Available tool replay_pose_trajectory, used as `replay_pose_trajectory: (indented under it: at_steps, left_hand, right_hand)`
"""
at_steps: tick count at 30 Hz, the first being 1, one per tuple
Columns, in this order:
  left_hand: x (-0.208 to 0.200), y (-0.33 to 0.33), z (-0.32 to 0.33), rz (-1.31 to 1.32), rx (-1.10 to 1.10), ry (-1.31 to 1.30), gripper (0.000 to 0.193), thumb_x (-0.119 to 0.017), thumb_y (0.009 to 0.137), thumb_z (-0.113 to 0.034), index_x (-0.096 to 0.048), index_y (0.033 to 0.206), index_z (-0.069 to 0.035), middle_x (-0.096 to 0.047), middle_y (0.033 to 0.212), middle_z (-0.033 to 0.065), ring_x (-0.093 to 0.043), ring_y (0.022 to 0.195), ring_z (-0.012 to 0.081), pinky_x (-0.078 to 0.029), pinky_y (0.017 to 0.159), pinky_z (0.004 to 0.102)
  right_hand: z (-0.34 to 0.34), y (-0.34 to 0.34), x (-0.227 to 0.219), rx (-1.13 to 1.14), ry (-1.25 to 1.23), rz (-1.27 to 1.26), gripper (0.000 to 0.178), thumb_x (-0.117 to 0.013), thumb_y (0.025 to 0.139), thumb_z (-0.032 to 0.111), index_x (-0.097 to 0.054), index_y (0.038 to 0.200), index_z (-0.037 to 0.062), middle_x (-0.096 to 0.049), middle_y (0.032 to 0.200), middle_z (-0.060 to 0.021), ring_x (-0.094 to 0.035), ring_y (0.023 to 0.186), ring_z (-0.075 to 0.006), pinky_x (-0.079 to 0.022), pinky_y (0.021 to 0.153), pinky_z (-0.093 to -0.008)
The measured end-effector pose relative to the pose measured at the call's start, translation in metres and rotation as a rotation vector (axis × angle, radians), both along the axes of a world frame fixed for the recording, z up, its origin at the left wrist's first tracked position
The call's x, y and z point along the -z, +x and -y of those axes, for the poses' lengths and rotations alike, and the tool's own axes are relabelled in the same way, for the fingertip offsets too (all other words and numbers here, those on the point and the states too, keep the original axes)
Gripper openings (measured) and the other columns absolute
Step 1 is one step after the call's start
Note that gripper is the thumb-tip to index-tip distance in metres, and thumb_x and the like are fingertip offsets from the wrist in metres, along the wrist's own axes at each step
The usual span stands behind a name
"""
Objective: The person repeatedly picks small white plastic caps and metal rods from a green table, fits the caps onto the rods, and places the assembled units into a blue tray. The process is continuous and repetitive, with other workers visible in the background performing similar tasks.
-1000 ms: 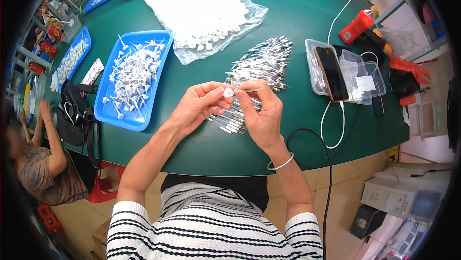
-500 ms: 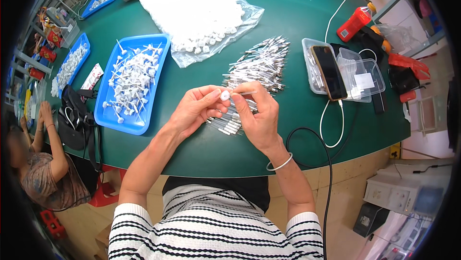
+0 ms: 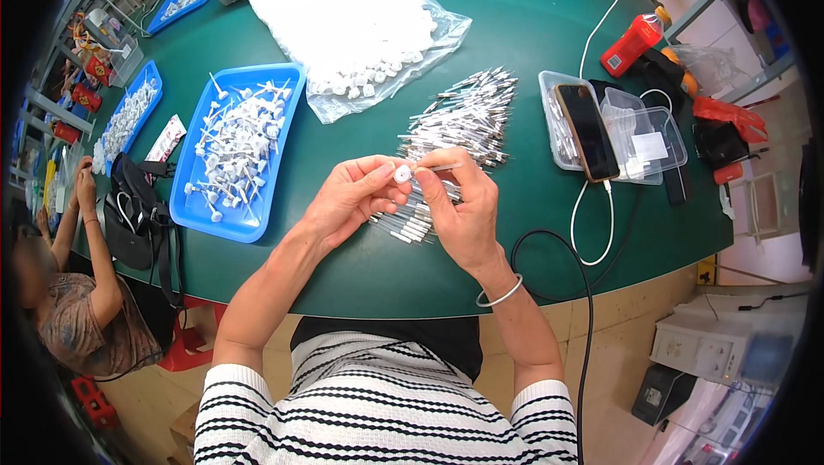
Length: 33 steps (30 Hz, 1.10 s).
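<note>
Between finger and thumb, my left hand (image 3: 359, 195) pinches a small round white cap (image 3: 402, 174). My right hand (image 3: 459, 208) grips a thin pale rod (image 3: 446, 167), its inner end against the cap; whether it sits inside the cap I cannot tell. Under and beyond my hands lies a pile of thin metal-and-white rods (image 3: 463, 117). A blue tray (image 3: 178, 195) to the left holds many white caps joined to stems (image 3: 236, 143). Past it, a large clear plastic bag (image 3: 343, 27) spills loose white caps (image 3: 365, 79) at its open end.
On the right, a smartphone (image 3: 588, 132) rests on a clear plastic box (image 3: 549, 83), its white cable looping nearby. A red bottle (image 3: 633, 45) stands farther back. A black cable (image 3: 590, 311) crosses the table's near edge. Left are a black bag (image 3: 129, 216), another blue tray (image 3: 155, 105) and a seated co-worker (image 3: 94, 311).
My hands have hardly moved; the cap and rod remain pinched together. The co-worker's hands at the left have risen slightly.
</note>
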<state>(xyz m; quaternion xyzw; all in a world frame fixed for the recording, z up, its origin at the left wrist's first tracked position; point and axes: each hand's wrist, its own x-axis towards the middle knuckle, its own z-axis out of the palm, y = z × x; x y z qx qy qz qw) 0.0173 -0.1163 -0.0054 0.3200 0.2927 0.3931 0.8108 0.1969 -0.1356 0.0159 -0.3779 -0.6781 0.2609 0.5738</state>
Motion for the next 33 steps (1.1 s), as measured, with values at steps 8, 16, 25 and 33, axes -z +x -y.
replay_pose_trajectory:
  at_steps: [8,16,25,33]
  left_hand:
    - [-0.002,0.0001,0.0006,-0.083,-0.034,0.1,0.027,-0.056,0.096,-0.018,-0.062,0.112,0.003,-0.068,0.089,0.0082,-0.066,0.078,0.0113,-0.056,0.067,0.0208]
    - [-0.0016,-0.0004,0.0005,-0.077,-0.021,0.11,0.028,-0.057,0.096,-0.018,-0.062,0.114,0.002,-0.068,0.09,0.0079,-0.066,0.079,0.0107,-0.055,0.068,0.0208]
    - [-0.0067,0.003,0.0024,-0.185,-0.061,0.162,0.024,-0.057,0.095,-0.018,-0.064,0.109,0.001,-0.067,0.087,0.0072,-0.065,0.075,0.0108,-0.055,0.066,0.0213]
    - [-0.0057,-0.0008,0.0015,-0.235,-0.05,0.218,0.025,-0.059,0.094,-0.019,-0.065,0.11,-0.001,-0.067,0.088,0.0054,-0.064,0.079,0.0097,-0.054,0.069,0.0225]
  right_hand:
    - [0.0004,0.0011,-0.001,0.025,0.019,0.05,0.008,-0.063,0.087,0.005,-0.057,0.091,0.0009,-0.061,0.084,-0.0102,-0.064,0.07,-0.0241,-0.049,0.06,-0.0332]
    - [-0.0007,0.0033,-0.0024,0.035,0.036,0.078,0.008,-0.063,0.086,0.004,-0.057,0.091,0.0011,-0.061,0.082,-0.0107,-0.063,0.068,-0.0253,-0.048,0.059,-0.0345]
    - [-0.0017,0.0051,-0.0007,0.031,0.043,0.107,0.009,-0.063,0.086,0.005,-0.056,0.091,0.0015,-0.06,0.081,-0.0107,-0.062,0.068,-0.0255,-0.048,0.058,-0.0351]
    - [-0.0024,0.0084,-0.0035,-0.018,0.006,0.129,0.01,-0.064,0.085,0.005,-0.057,0.09,0.0012,-0.059,0.079,-0.0117,-0.061,0.069,-0.0271,-0.048,0.061,-0.0359]
